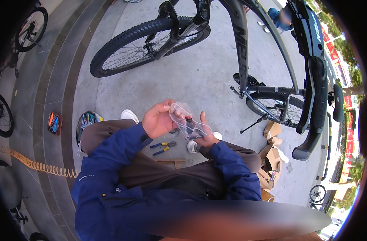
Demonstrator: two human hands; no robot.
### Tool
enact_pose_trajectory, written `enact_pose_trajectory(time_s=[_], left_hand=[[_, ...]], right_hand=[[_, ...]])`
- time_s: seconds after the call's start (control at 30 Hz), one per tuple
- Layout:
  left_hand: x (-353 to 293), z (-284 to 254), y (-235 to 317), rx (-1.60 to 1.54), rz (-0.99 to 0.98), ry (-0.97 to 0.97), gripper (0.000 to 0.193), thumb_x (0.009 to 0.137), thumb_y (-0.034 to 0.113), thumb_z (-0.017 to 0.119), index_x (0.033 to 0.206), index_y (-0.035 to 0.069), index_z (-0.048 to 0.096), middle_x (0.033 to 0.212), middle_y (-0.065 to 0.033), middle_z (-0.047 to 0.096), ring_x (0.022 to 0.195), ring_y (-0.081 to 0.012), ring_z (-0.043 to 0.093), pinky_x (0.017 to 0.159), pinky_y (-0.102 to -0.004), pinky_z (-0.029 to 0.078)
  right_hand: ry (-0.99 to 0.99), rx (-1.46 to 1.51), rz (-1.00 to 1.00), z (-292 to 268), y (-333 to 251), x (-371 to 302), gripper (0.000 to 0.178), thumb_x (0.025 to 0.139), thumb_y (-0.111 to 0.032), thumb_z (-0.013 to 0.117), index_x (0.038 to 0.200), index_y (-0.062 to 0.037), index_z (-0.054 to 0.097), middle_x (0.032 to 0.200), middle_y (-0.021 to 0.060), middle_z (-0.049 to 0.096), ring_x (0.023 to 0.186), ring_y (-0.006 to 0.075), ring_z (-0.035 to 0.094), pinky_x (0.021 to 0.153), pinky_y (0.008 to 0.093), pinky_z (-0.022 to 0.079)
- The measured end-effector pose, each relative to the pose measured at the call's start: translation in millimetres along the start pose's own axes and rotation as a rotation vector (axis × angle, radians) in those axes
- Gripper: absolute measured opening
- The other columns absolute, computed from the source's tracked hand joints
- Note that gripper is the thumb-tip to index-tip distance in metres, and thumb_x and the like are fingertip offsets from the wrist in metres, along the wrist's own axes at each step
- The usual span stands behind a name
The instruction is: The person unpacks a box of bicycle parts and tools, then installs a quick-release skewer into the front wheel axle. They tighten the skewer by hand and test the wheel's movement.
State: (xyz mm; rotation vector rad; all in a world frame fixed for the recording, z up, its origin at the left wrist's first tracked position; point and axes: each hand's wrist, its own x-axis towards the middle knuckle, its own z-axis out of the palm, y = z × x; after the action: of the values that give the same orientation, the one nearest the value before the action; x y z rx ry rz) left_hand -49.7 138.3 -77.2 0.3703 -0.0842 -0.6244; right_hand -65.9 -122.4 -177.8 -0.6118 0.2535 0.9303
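Note:
A clear plastic bag (184, 120) with a small dark item inside spans the space between my two hands, above my lap. My left hand (156, 120) grips the bag's left edge, thumb at the top and some fingers behind the film. At the bag's lower right, my right hand (206, 135) holds it from beneath with the thumb raised; several of its fingers are hidden by the bag. On the ground below, between my legs, lie pliers (164, 147) with yellow and blue handles.
A dark bicycle (239, 44) stands ahead, its front wheel (98, 66) to the left. Left of me are a red tool box (54, 123) and a tool bag (87, 120), near stone steps and an orange coiled hose (42, 166). Torn cardboard (272, 162) lies at right.

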Motion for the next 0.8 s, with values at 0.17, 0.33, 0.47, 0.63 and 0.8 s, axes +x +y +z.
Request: enact_pose_trajectory(time_s=[0.17, 0.33, 0.47, 0.63, 0.8], left_hand=[[-2, -14, -3, 0.051, 0.013, 0.159, 0.016, 0.105, 0.023, 0.05, 0.108, 0.01, 0.058, 0.113, -0.0086, 0.068, 0.103, -0.0245, 0.067, 0.095, -0.0456, 0.056], [-9, -30, -3, 0.192, 0.044, 0.452, 0.018, 0.106, 0.024, 0.047, 0.112, 0.011, 0.057, 0.113, -0.0086, 0.069, 0.098, -0.0218, 0.069, 0.091, -0.046, 0.059], [-8, -29, -6, 0.278, 0.038, 0.494, 0.018, 0.107, 0.026, 0.047, 0.111, 0.012, 0.057, 0.112, -0.0085, 0.069, 0.096, -0.0211, 0.069, 0.09, -0.0442, 0.06], [-7, -17, -4, 0.311, 0.043, 0.384, 0.022, 0.109, 0.032, 0.049, 0.11, 0.011, 0.058, 0.112, -0.0091, 0.068, 0.095, -0.0199, 0.067, 0.089, -0.0412, 0.059], [-12, -2, 2, 0.402, 0.039, 0.317, 0.029, 0.111, 0.038, 0.05, 0.112, 0.011, 0.058, 0.111, -0.0089, 0.066, 0.092, -0.0178, 0.066, 0.086, -0.0387, 0.059]], right_hand=[[0.078, 0.046, -0.062, 16, 1, 1, 0.083, 0.104, -0.074, 0.04, 0.151, -0.0068, 0.052, 0.144, 0.0123, 0.063, 0.124, 0.0272, 0.065, 0.107, 0.0446, 0.053], [0.111, -0.029, -0.283, 16, -11, 1, 0.077, 0.107, -0.069, 0.041, 0.151, -0.007, 0.053, 0.149, 0.0135, 0.06, 0.134, 0.028, 0.06, 0.115, 0.0462, 0.048], [0.097, -0.206, -0.404, 18, -17, 1, 0.068, 0.111, -0.058, 0.046, 0.155, -0.0062, 0.048, 0.153, 0.0132, 0.057, 0.138, 0.027, 0.057, 0.118, 0.0452, 0.045], [-0.009, -0.173, -0.436, 37, -46, -16, 0.064, 0.111, -0.055, 0.048, 0.155, -0.0081, 0.047, 0.144, 0.0163, 0.062, 0.129, 0.0279, 0.064, 0.108, 0.0448, 0.053], [0.129, -0.145, -0.813, 64, -96, -103, 0.08, 0.103, -0.07, 0.051, 0.154, -0.0077, 0.05, 0.128, 0.0153, 0.071, 0.11, 0.0255, 0.071, 0.096, 0.0412, 0.06]])
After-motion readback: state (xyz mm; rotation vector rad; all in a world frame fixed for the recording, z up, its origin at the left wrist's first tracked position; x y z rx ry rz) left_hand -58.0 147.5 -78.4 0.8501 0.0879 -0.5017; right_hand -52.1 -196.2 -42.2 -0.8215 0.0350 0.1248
